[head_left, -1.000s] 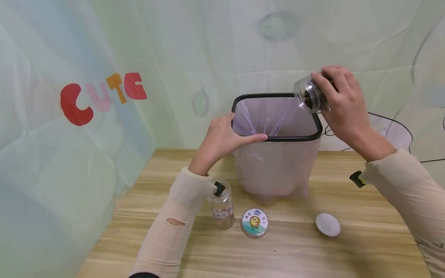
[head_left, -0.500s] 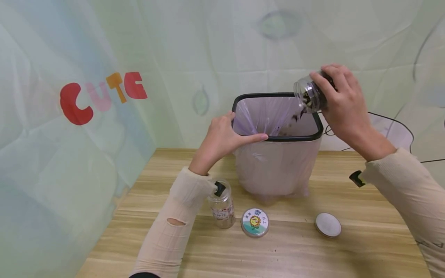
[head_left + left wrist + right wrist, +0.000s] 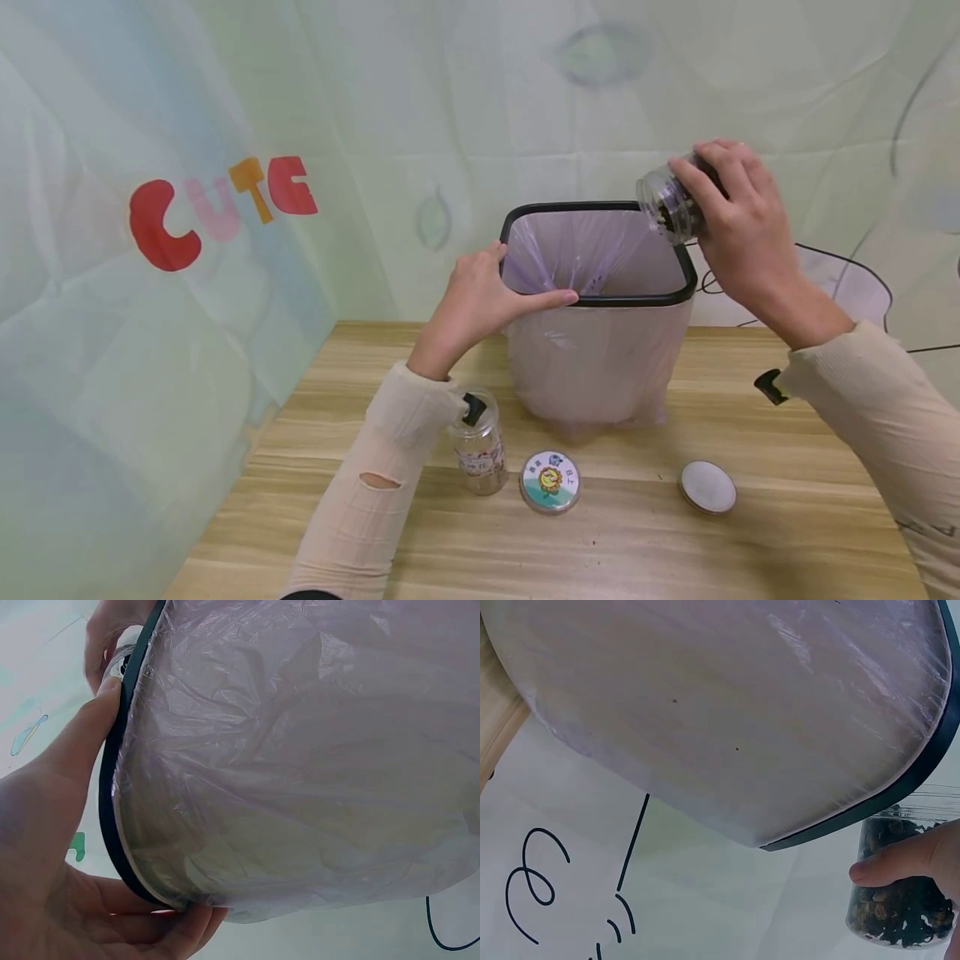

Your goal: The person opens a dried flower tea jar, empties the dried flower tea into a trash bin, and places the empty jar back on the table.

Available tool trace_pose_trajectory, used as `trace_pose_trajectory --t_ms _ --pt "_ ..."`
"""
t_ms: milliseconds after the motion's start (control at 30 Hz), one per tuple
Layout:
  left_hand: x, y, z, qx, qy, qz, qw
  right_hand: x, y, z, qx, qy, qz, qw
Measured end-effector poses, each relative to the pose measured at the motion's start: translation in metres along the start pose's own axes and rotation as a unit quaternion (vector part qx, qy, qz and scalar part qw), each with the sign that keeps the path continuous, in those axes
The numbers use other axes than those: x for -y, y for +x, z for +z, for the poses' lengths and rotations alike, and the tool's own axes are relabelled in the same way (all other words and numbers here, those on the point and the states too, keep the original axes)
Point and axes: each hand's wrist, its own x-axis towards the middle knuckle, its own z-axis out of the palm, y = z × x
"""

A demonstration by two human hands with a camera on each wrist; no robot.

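A bin [image 3: 592, 367] lined with a thin pinkish plastic bag stands at the back of the table, a black ring around its rim. My left hand [image 3: 480, 287] grips the bin's left front corner, thumb along the front rim and fingers around the left side. Above the right side of the opening, my right hand [image 3: 738, 212] holds a clear jar [image 3: 671, 204], tilted with its uncovered mouth toward the bin. Dark dried pieces [image 3: 900, 907] fill much of the jar in the right wrist view. A few dark specks show on the liner.
Another clear jar [image 3: 480, 458] with a label stands by my left forearm, partly hidden by the sleeve. A lid with a flower print [image 3: 550, 481] and a plain whitish lid [image 3: 707, 486] lie on the wooden table [image 3: 637, 550]. A patterned cloth [image 3: 420, 100] hangs behind.
Half a second ago dark pieces were dropping from the jar's mouth into the bin; now none are seen falling. The jar has shifted slightly right. My left hand stays put.
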Motion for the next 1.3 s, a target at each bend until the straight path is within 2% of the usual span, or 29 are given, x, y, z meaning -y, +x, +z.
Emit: trace_pose_trajectory --t_ms 367,633,1067,1300 --pt "0.0001 -0.0001 0.0003 0.003 0.005 -0.001 1.0 -0.0006 -0.0017 0.0021 -0.022 -0.023 -0.04 0.999" --pt "-0.0003 -0.0007 0.001 0.004 0.0 -0.001 1.0 -0.0022 -0.0052 0.0005 -0.011 -0.028 -0.03 0.999" --pt "0.0001 0.0003 0.0007 -0.003 0.002 0.004 1.0 -0.0022 -0.0053 0.0017 -0.018 -0.051 -0.059 0.997" --pt "-0.0006 -0.0007 -0.0005 -0.002 0.001 0.002 1.0 -0.0016 -0.0051 0.0023 -0.024 -0.046 -0.065 0.997"
